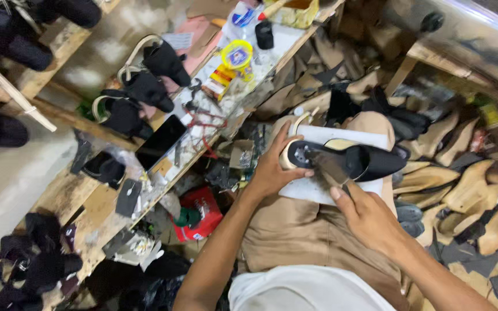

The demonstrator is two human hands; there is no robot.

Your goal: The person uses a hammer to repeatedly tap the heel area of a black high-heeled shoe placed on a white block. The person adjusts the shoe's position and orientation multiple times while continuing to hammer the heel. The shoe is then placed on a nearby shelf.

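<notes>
A black shoe upper on a beige last [357, 160] lies on a white board [341, 137] across my lap. My left hand [273, 168] grips the heel end of the shoe, fingers curled round its pale sole edge. My right hand [365, 214] holds a flat brown-handled tool [329, 168] whose end rests against the sole near the heel. The tool's tip is blurred.
A cluttered wooden workbench [64, 196] runs along my left with black shoe uppers [145, 86], a dark phone [160, 141], a yellow-lidded jar [237, 56] and scraps. Wooden shoe lasts [474, 190] are piled on my right. A red box [202, 212] sits by my knee.
</notes>
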